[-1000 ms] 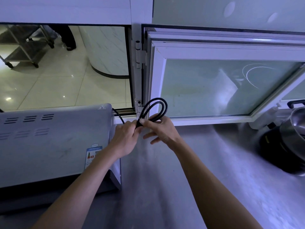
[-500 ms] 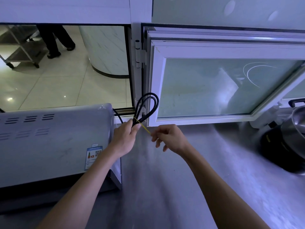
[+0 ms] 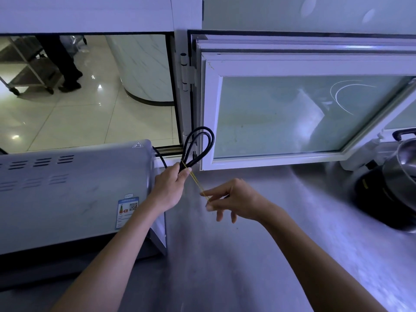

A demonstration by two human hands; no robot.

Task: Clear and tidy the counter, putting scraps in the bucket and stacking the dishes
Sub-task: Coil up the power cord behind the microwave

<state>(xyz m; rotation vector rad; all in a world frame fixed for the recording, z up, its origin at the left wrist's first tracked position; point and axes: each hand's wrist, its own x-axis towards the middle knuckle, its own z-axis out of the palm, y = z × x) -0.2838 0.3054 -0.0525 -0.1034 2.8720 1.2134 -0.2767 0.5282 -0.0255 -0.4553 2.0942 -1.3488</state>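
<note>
My left hand (image 3: 170, 186) grips a looped black power cord (image 3: 198, 145) that runs from the grey appliance (image 3: 74, 190) on the steel counter (image 3: 225, 255). A thin yellow rubber band (image 3: 196, 184) stretches tight from the cord bundle at my left fingers down to my right hand (image 3: 234, 200), which pinches its far end between thumb and forefinger. The cord's loops stand upright above my left fist, in front of the window frame.
An open white-framed window (image 3: 292, 109) leans over the counter's back edge. A steel pot on a black cooker (image 3: 391, 188) stands at the right. Through the left opening, a person's legs (image 3: 65, 64) and a wheeled rack show on a tiled floor.
My right hand has drawn away from the cord, down and to the right, stretching the yellow rubber band longer. My left hand keeps its hold on the cord loops.
</note>
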